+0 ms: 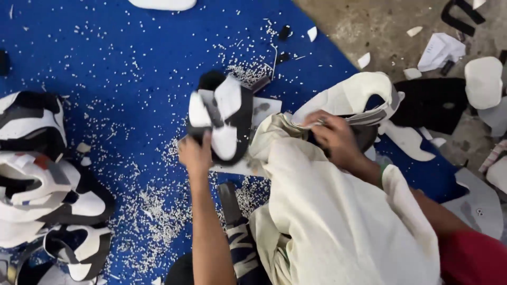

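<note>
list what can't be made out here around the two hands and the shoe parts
Head view:
- Right hand: fingertips hidden in the grey-white shoe upper; grip unclear.
- Left hand: palm side hidden behind the black-and-white shoe upper.
- Stacked uppers: cut off by the left edge.
- White granules: too small to identify.

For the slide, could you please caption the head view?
Left hand holds a black-and-white shoe upper over a blue mat; right hand grips a cream piece.

One camera only, worn on the person's head, looking steeply down and close over both forearms onto the blue mat (pixel 105 53), with bare concrete floor (pixel 369 26) at the upper right.
</note>
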